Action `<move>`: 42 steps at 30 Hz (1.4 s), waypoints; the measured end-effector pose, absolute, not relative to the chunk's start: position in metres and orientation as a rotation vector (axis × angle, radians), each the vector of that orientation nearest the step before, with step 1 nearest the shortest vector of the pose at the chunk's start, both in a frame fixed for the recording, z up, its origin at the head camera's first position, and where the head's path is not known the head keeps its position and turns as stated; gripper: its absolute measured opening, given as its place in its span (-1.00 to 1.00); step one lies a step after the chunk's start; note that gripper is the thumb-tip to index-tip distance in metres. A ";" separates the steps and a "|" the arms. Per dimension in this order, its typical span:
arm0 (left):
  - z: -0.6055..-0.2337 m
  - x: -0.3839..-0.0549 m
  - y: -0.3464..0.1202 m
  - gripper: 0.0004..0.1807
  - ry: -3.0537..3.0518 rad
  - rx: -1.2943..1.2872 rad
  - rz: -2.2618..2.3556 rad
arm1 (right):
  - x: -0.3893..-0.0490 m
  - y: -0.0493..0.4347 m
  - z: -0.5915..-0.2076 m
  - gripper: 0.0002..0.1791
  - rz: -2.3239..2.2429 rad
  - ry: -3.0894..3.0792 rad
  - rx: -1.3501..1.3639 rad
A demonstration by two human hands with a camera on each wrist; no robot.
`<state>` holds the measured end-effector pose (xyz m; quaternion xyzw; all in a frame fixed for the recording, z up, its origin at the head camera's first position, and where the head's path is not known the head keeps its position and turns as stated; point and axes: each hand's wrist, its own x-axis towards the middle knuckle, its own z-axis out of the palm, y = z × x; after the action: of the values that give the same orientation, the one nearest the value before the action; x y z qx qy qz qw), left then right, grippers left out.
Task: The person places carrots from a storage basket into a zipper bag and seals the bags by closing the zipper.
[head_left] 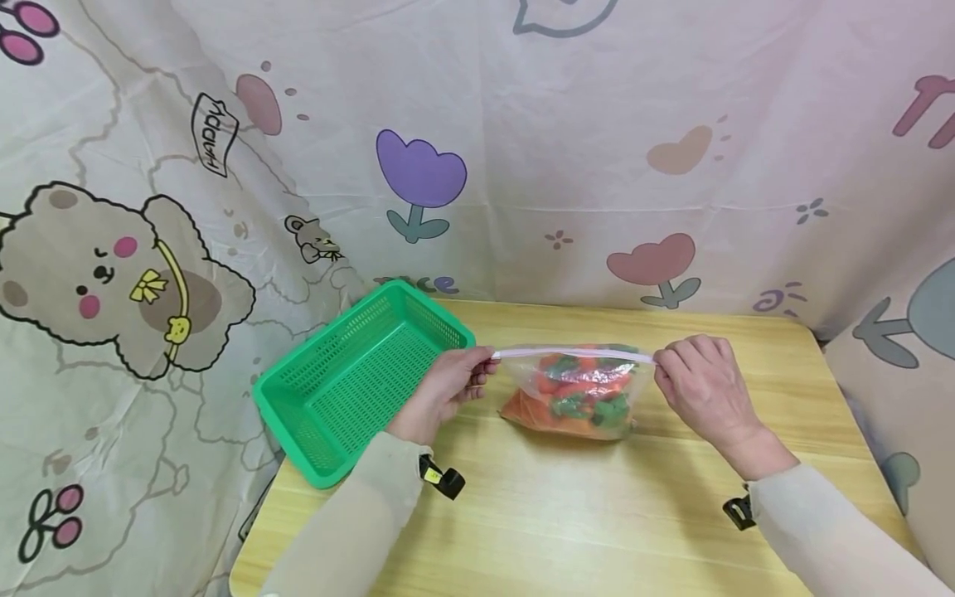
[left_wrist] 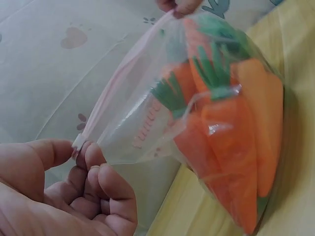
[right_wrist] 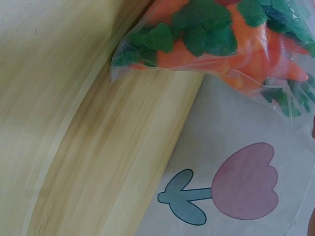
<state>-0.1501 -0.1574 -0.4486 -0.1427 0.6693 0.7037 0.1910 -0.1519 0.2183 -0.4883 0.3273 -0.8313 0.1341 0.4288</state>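
Note:
A clear zip bag (head_left: 574, 398) full of orange carrots (left_wrist: 229, 132) with green tops hangs between both hands, close over the table. Its pale pink zip strip (head_left: 570, 354) is stretched nearly straight along the top. At the strip's left end, my left hand (head_left: 451, 385) pinches the small white slider (left_wrist: 78, 141) between thumb and forefinger, the other fingers curled. My right hand (head_left: 705, 390) grips the opposite end of the strip with curled fingers. In the right wrist view the bag's lower part shows, while that hand is almost wholly out of frame.
A green perforated plastic basket (head_left: 361, 406) with nothing in it stands left of the bag, beside my left forearm. Underneath is a light wooden table (head_left: 567, 522). Printed cloth (head_left: 522, 166) with flowers and a bear hangs behind and along the sides.

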 end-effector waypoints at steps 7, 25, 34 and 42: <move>-0.447 -0.155 -0.164 -0.84 1.761 -0.377 2.022 | -0.155 0.220 -0.488 -0.61 0.336 -2.086 0.812; -0.452 -0.158 -0.167 -0.80 1.903 -0.272 1.903 | -0.156 0.220 -0.482 -0.69 0.353 -2.068 0.791; -0.454 -0.154 -0.160 -0.78 2.008 -0.283 1.916 | -0.154 0.216 -0.483 -0.71 0.372 -2.057 0.761; -0.456 -0.153 -0.157 -0.78 1.989 -0.272 1.931 | -0.148 0.218 -0.483 -0.67 0.419 -2.151 0.718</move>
<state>-0.1528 -0.1573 -0.4564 -0.0960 0.7028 0.6822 0.1773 -0.1482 0.2184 -0.4834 0.2845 -0.8526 0.1659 0.4057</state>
